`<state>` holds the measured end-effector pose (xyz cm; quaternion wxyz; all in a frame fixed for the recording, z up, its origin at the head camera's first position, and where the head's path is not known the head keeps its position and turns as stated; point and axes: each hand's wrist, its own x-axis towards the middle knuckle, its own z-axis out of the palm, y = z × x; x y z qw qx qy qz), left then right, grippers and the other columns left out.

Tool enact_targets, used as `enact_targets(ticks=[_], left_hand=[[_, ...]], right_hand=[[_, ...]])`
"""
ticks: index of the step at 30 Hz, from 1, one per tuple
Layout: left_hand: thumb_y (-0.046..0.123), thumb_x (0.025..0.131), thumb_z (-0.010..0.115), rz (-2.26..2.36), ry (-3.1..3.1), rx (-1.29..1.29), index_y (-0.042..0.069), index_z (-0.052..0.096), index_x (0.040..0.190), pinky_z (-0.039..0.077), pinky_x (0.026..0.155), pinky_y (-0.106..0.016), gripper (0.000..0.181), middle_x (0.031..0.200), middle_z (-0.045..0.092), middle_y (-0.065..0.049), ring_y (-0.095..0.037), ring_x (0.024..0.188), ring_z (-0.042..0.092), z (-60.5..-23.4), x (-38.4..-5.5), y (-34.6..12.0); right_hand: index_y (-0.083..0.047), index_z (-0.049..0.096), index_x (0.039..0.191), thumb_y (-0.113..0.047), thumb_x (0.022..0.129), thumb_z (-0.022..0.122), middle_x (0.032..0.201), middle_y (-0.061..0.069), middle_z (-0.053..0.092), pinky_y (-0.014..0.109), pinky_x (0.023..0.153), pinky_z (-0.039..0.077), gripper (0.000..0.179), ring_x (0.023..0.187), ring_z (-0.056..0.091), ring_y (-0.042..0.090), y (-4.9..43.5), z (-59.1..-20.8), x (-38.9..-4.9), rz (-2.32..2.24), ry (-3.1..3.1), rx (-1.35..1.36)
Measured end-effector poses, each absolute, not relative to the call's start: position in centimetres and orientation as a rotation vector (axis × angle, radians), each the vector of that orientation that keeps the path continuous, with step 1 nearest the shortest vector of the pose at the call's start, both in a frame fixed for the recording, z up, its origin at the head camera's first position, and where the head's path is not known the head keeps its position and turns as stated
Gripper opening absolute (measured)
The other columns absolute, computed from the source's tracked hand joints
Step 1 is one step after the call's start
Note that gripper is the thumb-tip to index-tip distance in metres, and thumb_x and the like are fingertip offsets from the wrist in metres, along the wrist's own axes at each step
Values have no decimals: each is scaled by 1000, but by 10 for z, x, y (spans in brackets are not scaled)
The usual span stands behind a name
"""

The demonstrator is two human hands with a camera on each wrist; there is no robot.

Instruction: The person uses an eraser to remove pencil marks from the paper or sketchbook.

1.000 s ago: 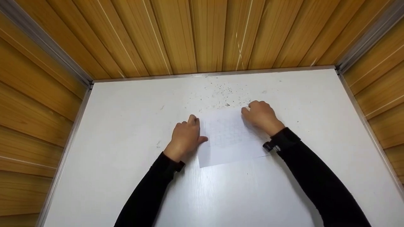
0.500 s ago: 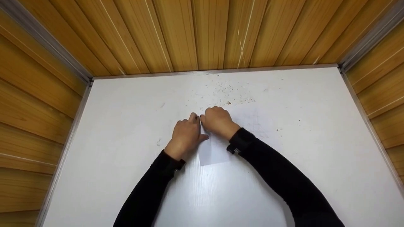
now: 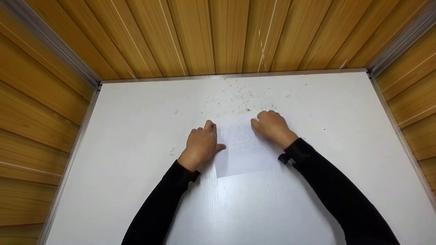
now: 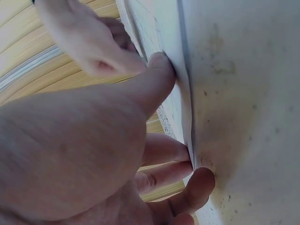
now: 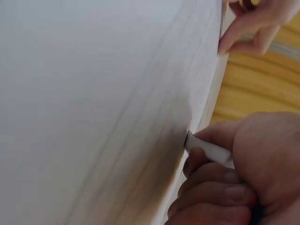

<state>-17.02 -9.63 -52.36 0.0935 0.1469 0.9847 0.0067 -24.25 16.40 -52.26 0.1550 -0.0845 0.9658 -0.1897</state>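
A white sheet of paper (image 3: 245,163) with faint grey grid lines lies on the white table. Along its left edge my left hand (image 3: 201,143) presses it down, thumb stretched over the sheet, as the left wrist view shows the thumb (image 4: 161,70) lying on the paper. Over the upper right part of the sheet is my right hand (image 3: 273,127), its thumb and fingers pinching a small white eraser (image 5: 213,152). The eraser's dark-smudged tip meets the paper in the right wrist view. Pencil lines run across the sheet there, and the hand's shadow falls on it.
Dark eraser crumbs (image 3: 248,110) are scattered on the table (image 3: 136,136) beyond the paper. Grey smudges mark the tabletop to the left. Wood-patterned panels (image 3: 224,37) with metal edging stand at the back and both sides.
My right hand went left across the sheet up to the left hand, then back right, still gripping the eraser. My left hand has stayed at the paper's left edge.
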Motion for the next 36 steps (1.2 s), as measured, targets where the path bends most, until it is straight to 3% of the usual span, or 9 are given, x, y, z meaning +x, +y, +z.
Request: enact_targets(ticks=[4, 7, 15, 19, 22, 28, 36], left_hand=[[67, 100, 71, 29, 2923, 441, -7, 55, 156, 60, 87, -47, 94, 142, 56, -13, -36, 95, 74, -523, -170, -96], [67, 100, 70, 37, 2919, 440, -7, 54, 157, 60, 88, -48, 95, 143, 56, -13, -37, 96, 74, -523, -169, -96], [67, 101, 69, 46, 2896, 435, -6, 53, 158, 60, 93, -48, 94, 145, 55, -14, -37, 101, 73, -525, -171, -96], [67, 100, 70, 24, 2896, 436, -5, 53, 159, 61, 94, -47, 95, 145, 56, -14, -36, 100, 73, -525, -172, -96], [67, 99, 71, 10, 2895, 433, -5, 52, 160, 61, 94, -47, 96, 147, 56, -14, -36, 100, 74, -525, -172, -96], [68, 99, 71, 39, 2917, 439, -6, 56, 155, 61, 92, -49, 94, 143, 57, -14, -38, 100, 75, -525, -170, -95], [66, 96, 76, 94, 2960, 460, -6, 60, 148, 61, 85, -49, 90, 130, 57, -12, -37, 93, 73, -524, -167, -95]], right_hand=[[11, 65, 143, -41, 113, 46, 143, 38, 65, 66, 118, 48, 63, 136, 60, 56, 207, -522, -242, -553, 2748, -156], [14, 62, 146, -40, 113, 46, 147, 41, 61, 69, 119, 47, 65, 139, 58, 58, 233, -519, -241, -553, 2748, -111], [13, 70, 130, -37, 112, 47, 123, 38, 69, 63, 97, 54, 59, 106, 63, 47, 254, -512, -240, -543, 2772, -66], [11, 68, 137, -42, 114, 46, 137, 37, 67, 65, 110, 52, 62, 127, 64, 51, 234, -508, -239, -593, 2726, -68], [7, 70, 134, -45, 115, 46, 138, 32, 69, 63, 115, 51, 60, 131, 65, 48, 207, -507, -238, -634, 2673, -103], [4, 71, 125, -41, 114, 49, 124, 24, 74, 56, 103, 58, 51, 111, 69, 38, 137, -506, -235, -646, 2623, -234], [-6, 66, 89, -35, 112, 52, 95, 16, 71, 49, 82, 58, 39, 86, 64, 32, 68, -516, -232, -527, 2668, -439]])
